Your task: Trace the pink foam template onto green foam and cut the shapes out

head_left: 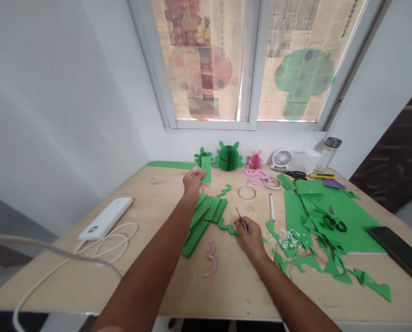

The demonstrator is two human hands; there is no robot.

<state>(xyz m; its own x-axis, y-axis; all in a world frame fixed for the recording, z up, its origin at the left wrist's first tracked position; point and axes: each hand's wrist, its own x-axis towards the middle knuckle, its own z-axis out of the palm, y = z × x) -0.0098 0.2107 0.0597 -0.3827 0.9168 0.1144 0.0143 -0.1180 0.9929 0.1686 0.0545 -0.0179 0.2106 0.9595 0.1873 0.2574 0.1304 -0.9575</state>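
Observation:
My left hand (193, 179) is closed on a green paper strip (206, 169), held upright over the back of the table. In my right hand (249, 231) is a slim dark pen-like tool (240, 216), its thin tip pointing up and away. Right beside that hand lies a wavy green cutout (226, 226). Between my arms rests a pile of folded green paper pieces (206, 214), with a wavy pink cutout (210, 258) nearer to me. Another small green cutout (224, 190) lies behind the pile.
White power bank (107, 217) and cable sit left. Green sheets (354, 230), scraps, a pen (272, 206) and a black phone (399, 251) lie right. Paper figures (228, 157), a fan (282, 158), scissors (294, 174), a cutter (322, 175) and a bottle (328, 155) stand or lie behind.

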